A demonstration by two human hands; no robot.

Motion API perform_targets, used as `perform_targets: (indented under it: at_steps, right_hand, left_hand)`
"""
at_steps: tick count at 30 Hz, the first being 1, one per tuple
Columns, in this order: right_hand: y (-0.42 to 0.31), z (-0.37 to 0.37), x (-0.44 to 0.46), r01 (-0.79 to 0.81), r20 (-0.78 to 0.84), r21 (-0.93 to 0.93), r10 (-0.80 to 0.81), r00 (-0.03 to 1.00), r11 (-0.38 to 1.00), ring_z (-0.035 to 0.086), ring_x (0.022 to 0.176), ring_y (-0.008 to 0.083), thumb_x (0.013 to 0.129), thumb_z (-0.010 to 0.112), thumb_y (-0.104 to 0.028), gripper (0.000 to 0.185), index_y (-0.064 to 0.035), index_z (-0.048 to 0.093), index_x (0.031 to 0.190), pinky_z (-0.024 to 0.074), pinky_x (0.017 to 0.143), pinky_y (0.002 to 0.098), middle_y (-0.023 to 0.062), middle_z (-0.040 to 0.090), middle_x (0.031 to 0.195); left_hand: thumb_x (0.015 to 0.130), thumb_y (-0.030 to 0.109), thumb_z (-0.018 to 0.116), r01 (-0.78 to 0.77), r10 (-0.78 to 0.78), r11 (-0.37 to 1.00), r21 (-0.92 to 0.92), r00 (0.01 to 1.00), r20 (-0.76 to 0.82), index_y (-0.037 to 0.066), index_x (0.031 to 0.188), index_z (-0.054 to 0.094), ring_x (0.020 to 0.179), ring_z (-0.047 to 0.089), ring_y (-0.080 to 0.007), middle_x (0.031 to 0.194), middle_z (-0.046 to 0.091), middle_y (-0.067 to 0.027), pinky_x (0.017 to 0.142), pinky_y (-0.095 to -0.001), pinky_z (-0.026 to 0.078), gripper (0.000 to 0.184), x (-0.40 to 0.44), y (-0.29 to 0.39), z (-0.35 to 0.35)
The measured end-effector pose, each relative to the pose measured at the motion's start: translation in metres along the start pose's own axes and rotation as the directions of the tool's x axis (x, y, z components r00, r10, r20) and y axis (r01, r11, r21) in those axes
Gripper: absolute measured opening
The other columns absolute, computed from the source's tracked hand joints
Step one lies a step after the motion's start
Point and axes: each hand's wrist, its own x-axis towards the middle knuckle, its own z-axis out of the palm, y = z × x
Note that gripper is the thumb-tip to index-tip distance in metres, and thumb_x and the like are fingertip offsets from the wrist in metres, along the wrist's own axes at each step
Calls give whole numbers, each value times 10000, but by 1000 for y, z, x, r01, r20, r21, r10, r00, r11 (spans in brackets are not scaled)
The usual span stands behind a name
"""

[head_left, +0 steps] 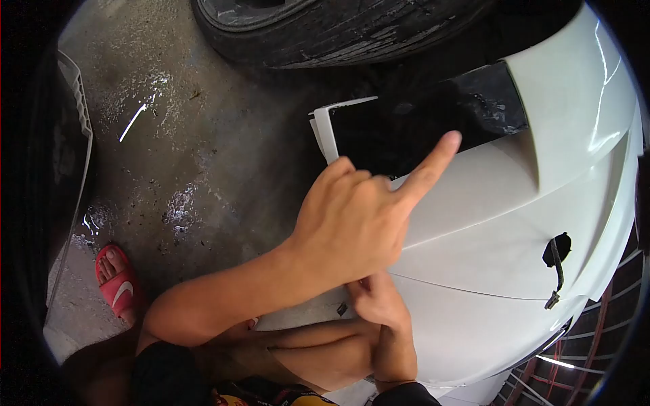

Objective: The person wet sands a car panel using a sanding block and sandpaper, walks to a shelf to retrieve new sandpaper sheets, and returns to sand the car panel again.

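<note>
My left hand (355,220) is in front of a white car bumper (467,271), its back toward me. One finger is stretched out toward the dark wheel arch opening (399,125), while the others fold down by the white edge strip (326,135). What they close on is hidden. Under my left wrist, my right hand (382,301) is closed beside the bumper's lower edge. Its fingertips are covered, so anything held there does not show. A black cable with a connector (558,271) hangs from a round hole in the bumper.
A tyre (352,34) lies across the top of the view. The concrete floor (196,142) has wet, shiny patches. My foot in a red slide sandal (120,284) is at the left, near a dark panel with a pale rim (87,135). A metal roof frame (602,318) shows at lower right.
</note>
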Motion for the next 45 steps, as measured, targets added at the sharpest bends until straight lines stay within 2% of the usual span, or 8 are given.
perform_targets:
  at_steps: [2, 5, 11, 16, 20, 26, 32, 45]
  right_hand:
    - [8, 7, 0, 83, 99, -138, -70, 993, 987, 579, 1196, 467, 973, 551, 8, 437, -14, 465, 1401, 452, 1030, 467, 276, 640, 1232]
    - [3, 5, 1, -33, 197, -81, 48, 979, 996, 592, 1194, 324, 940, 525, 84, 435, -15, 551, 1362, 465, 1035, 397, 201, 608, 1321]
    - [-2, 0, 6, 107, 244, -45, -92, 965, 993, 647, 962, 349, 941, 541, 89, 445, -40, 558, 1366, 524, 858, 414, 211, 613, 1230]
    - [2, 3, 7, 153, 301, -88, -120, 946, 984, 616, 1073, 427, 918, 575, 88, 548, -63, 512, 1442, 506, 931, 448, 223, 596, 1299]
    - [3, 4, 10, 157, 303, -108, -118, 946, 982, 573, 1176, 471, 905, 570, 102, 578, -63, 503, 1455, 489, 968, 464, 236, 567, 1381]
    - [6, 2, 10, 146, 332, -133, -94, 938, 980, 586, 1184, 446, 873, 520, 129, 690, -144, 484, 1505, 520, 945, 464, 219, 494, 1475]
    - [3, 1, 8, 133, 315, -122, -89, 945, 984, 654, 929, 320, 819, 511, 204, 734, -79, 482, 1496, 547, 818, 392, 210, 536, 1430]
    - [-6, -20, -2, 106, 287, -116, -69, 955, 988, 637, 968, 331, 882, 526, 158, 685, -87, 469, 1519, 520, 840, 363, 177, 617, 1180]
  left_hand:
    - [772, 74, 646, -25, 24, 998, 63, 1000, 11, 174, 1600, 399, 375, 419, -173, 476, 516, -30, 538, -354, 345, 870, 12, 0, 1]
    - [760, 83, 648, -78, 92, 981, 179, 993, -72, 241, 1611, 381, 378, 404, -155, 472, 511, -18, 529, -347, 333, 906, 25, -5, 25]
    - [764, 79, 641, -95, 126, 961, 258, 986, -108, 331, 1615, 356, 381, 377, -137, 464, 487, 3, 523, -337, 322, 932, 18, -19, 41]
    - [771, 73, 635, -97, 139, 956, 275, 981, -137, 365, 1626, 310, 384, 372, -135, 461, 479, -1, 516, -328, 323, 961, 10, -26, 46]
    - [767, 66, 634, -93, 112, 934, 344, 993, -33, 382, 1633, 276, 387, 382, -139, 460, 478, -5, 517, -326, 354, 989, 3, -32, 49]
    - [754, 43, 643, -74, 100, 945, 320, 993, -64, 396, 1630, 278, 390, 406, -144, 466, 491, -9, 524, -323, 393, 1013, -12, -41, 55]
    - [752, 36, 648, -66, 69, 945, 322, 998, 3, 381, 1626, 304, 403, 445, -143, 476, 504, 1, 539, -320, 402, 1001, -24, -46, 57]
    - [774, 65, 635, -114, 100, 943, 312, 993, 61, 324, 1588, 411, 433, 484, -173, 517, 539, -14, 588, -359, 385, 883, -47, -67, 54]
